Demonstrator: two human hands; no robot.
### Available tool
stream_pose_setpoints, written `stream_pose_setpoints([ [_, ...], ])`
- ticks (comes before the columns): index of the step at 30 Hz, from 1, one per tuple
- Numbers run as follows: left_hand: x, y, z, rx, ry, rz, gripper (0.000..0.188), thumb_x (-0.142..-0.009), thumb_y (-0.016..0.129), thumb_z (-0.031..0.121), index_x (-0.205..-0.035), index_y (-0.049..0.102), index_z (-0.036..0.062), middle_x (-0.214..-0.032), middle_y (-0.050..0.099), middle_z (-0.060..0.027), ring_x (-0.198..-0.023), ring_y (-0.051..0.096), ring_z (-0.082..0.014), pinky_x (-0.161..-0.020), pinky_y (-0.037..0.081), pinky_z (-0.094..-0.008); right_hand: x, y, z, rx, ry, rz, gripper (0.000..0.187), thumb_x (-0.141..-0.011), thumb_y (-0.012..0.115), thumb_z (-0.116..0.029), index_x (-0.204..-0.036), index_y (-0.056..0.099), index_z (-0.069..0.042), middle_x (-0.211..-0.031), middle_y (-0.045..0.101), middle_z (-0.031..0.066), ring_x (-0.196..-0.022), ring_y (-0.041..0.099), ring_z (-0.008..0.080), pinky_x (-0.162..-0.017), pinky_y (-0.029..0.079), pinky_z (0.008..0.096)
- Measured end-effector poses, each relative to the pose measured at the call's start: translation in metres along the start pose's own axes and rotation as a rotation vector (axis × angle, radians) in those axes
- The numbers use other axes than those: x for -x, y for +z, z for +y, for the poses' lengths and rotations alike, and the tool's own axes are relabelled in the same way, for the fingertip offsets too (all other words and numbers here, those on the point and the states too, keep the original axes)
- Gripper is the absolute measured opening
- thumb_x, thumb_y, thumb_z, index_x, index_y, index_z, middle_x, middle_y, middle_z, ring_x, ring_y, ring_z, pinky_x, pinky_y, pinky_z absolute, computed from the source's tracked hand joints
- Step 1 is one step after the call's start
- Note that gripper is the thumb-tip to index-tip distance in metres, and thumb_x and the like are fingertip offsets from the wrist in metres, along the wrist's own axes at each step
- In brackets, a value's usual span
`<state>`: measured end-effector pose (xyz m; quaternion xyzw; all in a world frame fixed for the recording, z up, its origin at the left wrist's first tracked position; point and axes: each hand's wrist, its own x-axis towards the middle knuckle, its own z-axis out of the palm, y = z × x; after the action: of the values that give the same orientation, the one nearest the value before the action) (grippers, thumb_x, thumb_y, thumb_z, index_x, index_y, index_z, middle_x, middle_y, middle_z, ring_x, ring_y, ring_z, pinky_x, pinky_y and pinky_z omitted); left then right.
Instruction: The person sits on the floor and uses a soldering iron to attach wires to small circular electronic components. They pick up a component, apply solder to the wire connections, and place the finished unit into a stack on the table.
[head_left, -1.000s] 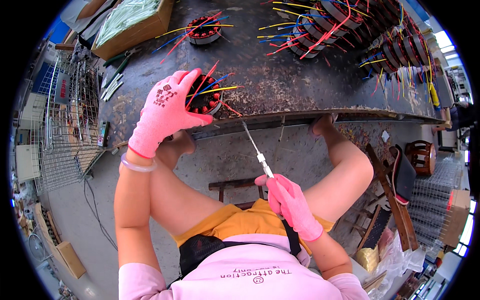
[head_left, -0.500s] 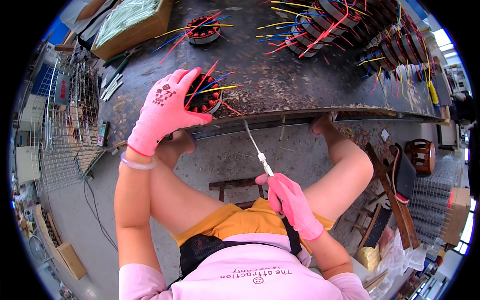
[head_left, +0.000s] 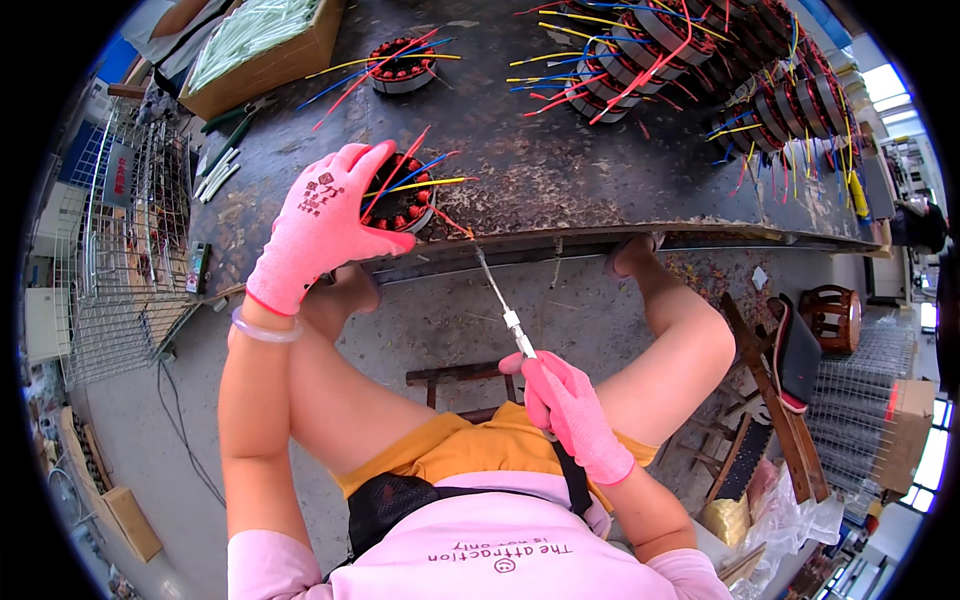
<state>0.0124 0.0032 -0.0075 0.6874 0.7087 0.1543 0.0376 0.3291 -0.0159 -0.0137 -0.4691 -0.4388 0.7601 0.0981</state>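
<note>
My left hand [head_left: 318, 222], in a pink glove, grips the near-left side of a ring-shaped motor stator [head_left: 415, 213] at the table's front edge. Red, blue and yellow leads rise from the stator, and a short red wire [head_left: 452, 222] sticks out over the edge. In my gloved right hand [head_left: 568, 408] is a slim rod-shaped tool [head_left: 512, 320] with a white collar and a thin metal shaft, held between thumb and fingers. Its tip points up at the end of the short wire, where an orange glow shows. Whether tip and wire touch I cannot tell.
Another stator [head_left: 402, 72] lies farther back on the dark worktable [head_left: 560, 190]. Stacked stators [head_left: 640, 50] with loose leads fill the back right. At the back left stand a box of pale tubes [head_left: 255, 45] and some loose white tubes [head_left: 218, 175]. A wire rack [head_left: 125, 260] stands at left.
The tool's tip has come up slightly to the left toward the short wire's end, where an orange glow now shows. My left hand keeps its hold on the stator.
</note>
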Motion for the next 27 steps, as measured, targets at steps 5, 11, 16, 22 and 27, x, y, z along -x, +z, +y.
stream_pose_setpoints([
  [5, 0.0002, 0.0014, -0.0008, -0.016, 0.005, 0.008, 0.089, -0.058, 0.085, 0.035, -0.134, 0.050, 0.0037, -0.124, 0.057, -0.0152, -0.110, 0.056, -0.0370, -0.096, 0.045, -0.0417, 0.0025, -0.0016, -0.0026, -0.045, 0.017, -0.005, 0.030, -0.101, 0.050, -0.026, -0.113, 0.062, -0.001, -0.058, 0.044, -0.0048, -0.052, 0.037, 0.0032, -0.048, 0.028, 0.0213],
  [11, 0.0006, 0.0025, -0.0017, -0.028, 0.011, 0.004, 0.091, -0.059, 0.083, 0.042, -0.135, 0.049, 0.0039, -0.123, 0.056, -0.0155, -0.111, 0.056, -0.0359, -0.097, 0.044, -0.0421, 0.0006, -0.0034, -0.0004, -0.048, 0.026, -0.020, 0.031, -0.101, 0.050, -0.027, -0.115, 0.061, -0.001, -0.059, 0.044, -0.0050, -0.052, 0.036, 0.0035, -0.049, 0.028, 0.0213],
  [16, 0.0000, 0.0017, -0.0004, -0.028, 0.010, -0.002, 0.092, -0.059, 0.084, 0.043, -0.135, 0.049, 0.0029, -0.122, 0.056, -0.0160, -0.111, 0.056, -0.0362, -0.097, 0.045, -0.0423, 0.0008, -0.0036, -0.0012, -0.061, 0.014, -0.029, 0.031, -0.102, 0.050, -0.026, -0.114, 0.061, -0.001, -0.059, 0.044, -0.0049, -0.052, 0.037, 0.0036, -0.049, 0.028, 0.0212],
  [22, 0.0000, 0.0018, -0.0001, -0.025, 0.009, 0.007, 0.090, -0.058, 0.085, 0.037, -0.134, 0.051, 0.0037, -0.124, 0.057, -0.0158, -0.110, 0.057, -0.0367, -0.096, 0.045, -0.0418, -0.0001, 0.0000, 0.0019, 0.010, -0.025, 0.008, 0.035, -0.104, 0.043, -0.029, -0.113, 0.061, -0.001, -0.052, 0.037, -0.0071, -0.044, 0.027, 0.0022, -0.043, 0.021, 0.0213],
  [27, 0.0003, 0.0021, -0.0011, -0.020, 0.017, 0.014, 0.089, -0.059, 0.085, 0.036, -0.134, 0.051, 0.0039, -0.123, 0.057, -0.0156, -0.110, 0.057, -0.0366, -0.096, 0.046, -0.0415, 0.0000, 0.0009, 0.0008, 0.004, -0.023, 0.008, 0.035, -0.104, 0.043, -0.030, -0.113, 0.061, -0.001, -0.052, 0.037, -0.0070, -0.044, 0.027, 0.0023, -0.043, 0.020, 0.0214],
])
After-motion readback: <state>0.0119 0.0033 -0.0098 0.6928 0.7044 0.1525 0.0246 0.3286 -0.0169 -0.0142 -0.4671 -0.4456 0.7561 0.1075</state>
